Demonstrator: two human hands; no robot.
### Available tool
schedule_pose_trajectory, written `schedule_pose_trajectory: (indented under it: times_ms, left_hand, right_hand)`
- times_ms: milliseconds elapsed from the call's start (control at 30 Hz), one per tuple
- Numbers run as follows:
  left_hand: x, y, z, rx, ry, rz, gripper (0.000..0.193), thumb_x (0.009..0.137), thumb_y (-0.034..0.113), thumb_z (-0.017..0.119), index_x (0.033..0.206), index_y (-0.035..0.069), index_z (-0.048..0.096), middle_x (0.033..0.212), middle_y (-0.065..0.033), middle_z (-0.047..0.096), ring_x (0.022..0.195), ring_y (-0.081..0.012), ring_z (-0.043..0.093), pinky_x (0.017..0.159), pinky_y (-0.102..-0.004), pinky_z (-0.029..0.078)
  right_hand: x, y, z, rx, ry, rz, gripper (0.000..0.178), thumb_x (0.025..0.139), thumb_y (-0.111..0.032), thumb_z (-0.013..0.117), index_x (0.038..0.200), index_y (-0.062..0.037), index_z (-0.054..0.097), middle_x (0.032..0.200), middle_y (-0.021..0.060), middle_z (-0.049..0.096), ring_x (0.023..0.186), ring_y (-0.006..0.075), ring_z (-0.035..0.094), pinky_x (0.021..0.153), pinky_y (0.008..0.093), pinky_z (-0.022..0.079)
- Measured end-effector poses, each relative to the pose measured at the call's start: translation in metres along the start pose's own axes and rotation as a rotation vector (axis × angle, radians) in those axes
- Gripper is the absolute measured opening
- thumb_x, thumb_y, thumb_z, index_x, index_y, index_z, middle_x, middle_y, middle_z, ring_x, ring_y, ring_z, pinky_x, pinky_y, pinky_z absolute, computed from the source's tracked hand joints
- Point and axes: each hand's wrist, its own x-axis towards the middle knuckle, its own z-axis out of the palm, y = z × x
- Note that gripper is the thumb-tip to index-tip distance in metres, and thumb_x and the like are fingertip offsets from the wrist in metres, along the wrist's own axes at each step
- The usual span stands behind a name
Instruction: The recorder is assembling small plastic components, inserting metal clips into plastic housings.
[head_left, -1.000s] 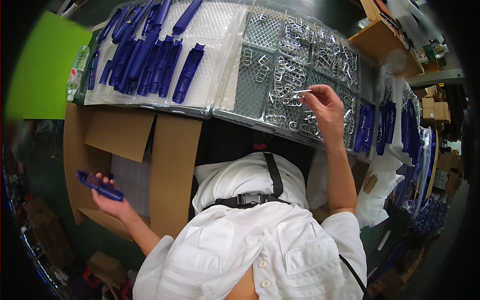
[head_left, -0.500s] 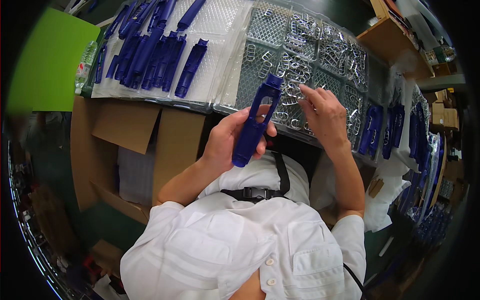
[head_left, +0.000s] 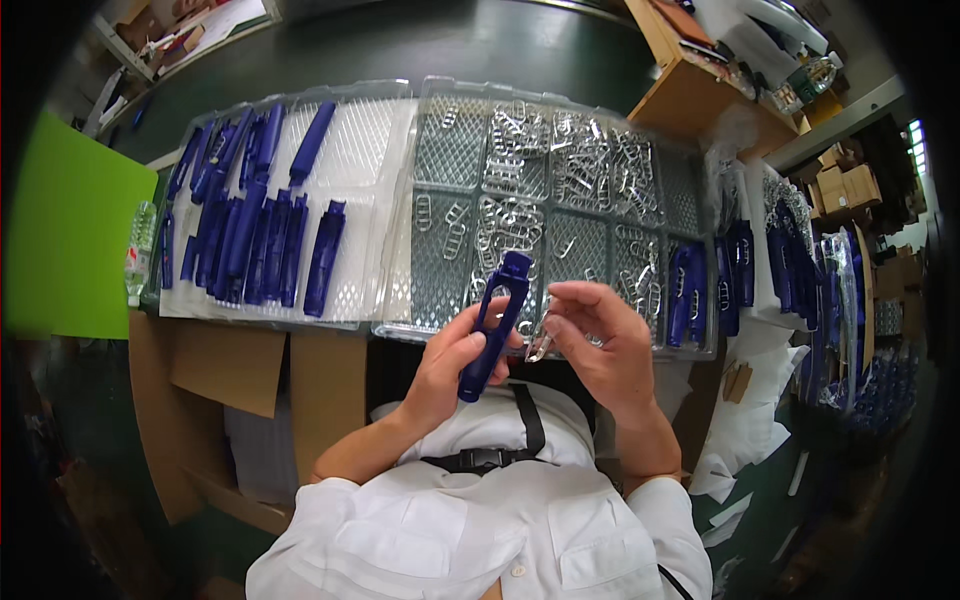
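My left hand (head_left: 447,362) grips a long blue plastic part (head_left: 494,325) and holds it upright in front of my chest. My right hand (head_left: 598,345) pinches a small bent metal clip (head_left: 541,333) right beside the blue part's upper half. Just beyond both hands lies a clear compartment tray (head_left: 440,250) with several loose metal clips. To the left, a white ribbed tray (head_left: 365,170) carries several more blue plastic parts (head_left: 250,230).
An open cardboard box (head_left: 235,375) stands at my lower left. A green panel (head_left: 65,240) and a bottle (head_left: 140,262) sit at the far left. More blue parts (head_left: 735,270) and bagged pieces lie on the right, with a wooden shelf (head_left: 705,95) behind.
My left hand came up from the cardboard box with the blue part and brought it in front of my chest. My right hand left the clip tray with a clip and met it.
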Motion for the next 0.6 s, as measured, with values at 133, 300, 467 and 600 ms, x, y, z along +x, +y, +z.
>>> schedule_pose_trajectory:
  times_ms: [133, 300, 467, 600]
  left_hand:
    - [0.008, -0.001, 0.009, 0.157, 0.017, 0.004, 0.053, 0.101, 0.007, 0.047, 0.154, 0.001, 0.041, 0.116, -0.0094, 0.065, 0.083, -0.0108, 0.062, 0.076, -0.0254, 0.053]
    - [0.022, 0.003, 0.018, 0.216, -0.011, 0.025, 0.05, 0.103, 0.0, 0.042, 0.153, 0.001, 0.043, 0.113, -0.0086, 0.067, 0.081, -0.0088, 0.06, 0.074, -0.0251, 0.052]
    - [0.023, -0.002, 0.02, 0.236, -0.042, 0.084, 0.05, 0.104, 0.001, 0.044, 0.154, 0.001, 0.043, 0.112, -0.0083, 0.069, 0.079, -0.0079, 0.059, 0.073, -0.0239, 0.052]
    - [0.019, -0.007, 0.019, 0.258, -0.045, 0.105, 0.052, 0.102, -0.002, 0.044, 0.154, 0.0, 0.043, 0.109, -0.007, 0.07, 0.077, -0.0069, 0.058, 0.07, -0.0228, 0.051]
  right_hand:
    - [0.004, 0.0, -0.006, -0.121, -0.02, -0.151, 0.014, 0.088, 0.007, 0.073, 0.101, 0.0027, 0.071, 0.098, 0.0106, 0.071, 0.083, 0.0163, 0.071, 0.07, 0.0265, 0.059]
    - [0.015, -0.009, -0.01, -0.441, 0.126, -0.352, 0.015, 0.082, 0.003, 0.077, 0.096, 0.0007, 0.073, 0.12, 0.0161, 0.067, 0.105, 0.0284, 0.069, 0.084, 0.0378, 0.058]
    - [0.015, -0.004, -0.002, -0.511, 0.091, -0.295, 0.013, 0.08, 0.004, 0.077, 0.092, 0.0013, 0.073, 0.134, 0.0191, 0.063, 0.121, 0.034, 0.064, 0.096, 0.0419, 0.054]
    - [0.013, -0.002, 0.006, -0.549, 0.096, -0.281, 0.012, 0.08, 0.006, 0.076, 0.091, 0.0023, 0.072, 0.135, 0.0203, 0.063, 0.125, 0.0347, 0.064, 0.1, 0.0407, 0.053]
